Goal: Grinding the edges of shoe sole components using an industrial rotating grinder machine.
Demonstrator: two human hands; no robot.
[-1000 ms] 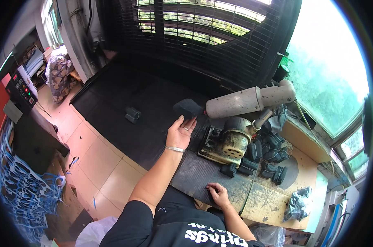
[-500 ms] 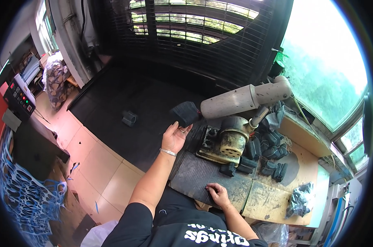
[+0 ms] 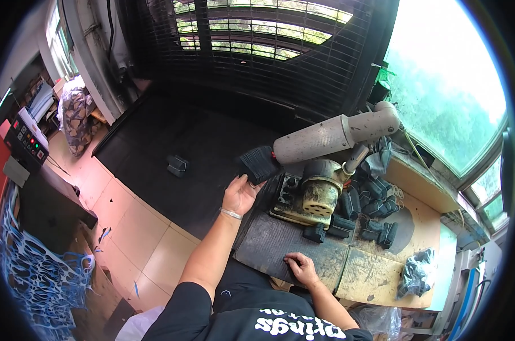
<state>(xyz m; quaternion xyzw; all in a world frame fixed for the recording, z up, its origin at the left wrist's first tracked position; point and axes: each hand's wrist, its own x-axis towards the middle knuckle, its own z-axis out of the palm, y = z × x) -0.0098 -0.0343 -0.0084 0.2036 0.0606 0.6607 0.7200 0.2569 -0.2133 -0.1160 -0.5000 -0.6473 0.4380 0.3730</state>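
My left hand (image 3: 240, 195) is closed on the lower end of a bundle of thin black sheets (image 3: 260, 165), its layers slightly fanned. The bundle is held up at the open end of a grey metal tube (image 3: 311, 139), where a small reddish spot shows. This tube belongs to a stained blower-like machine (image 3: 320, 190) standing on the bench. Low at the bench's near edge, my right hand (image 3: 302, 268) rests with curled fingers on a dark ribbed board (image 3: 269, 241). Whatever its fingertips may hold is too small to make out.
Several banded black bundles (image 3: 377, 199) lie right of the machine, with a clear plastic bag (image 3: 416, 274) nearer me. Another banded bundle (image 3: 177, 165) sits on the black surface at left. A control box (image 3: 29, 136) stands far left, a window (image 3: 450, 85) at right.
My left hand has turned the bundle slightly, so its layered edges show more clearly before the tube. My right hand stays in place. The whole view has shifted a little.
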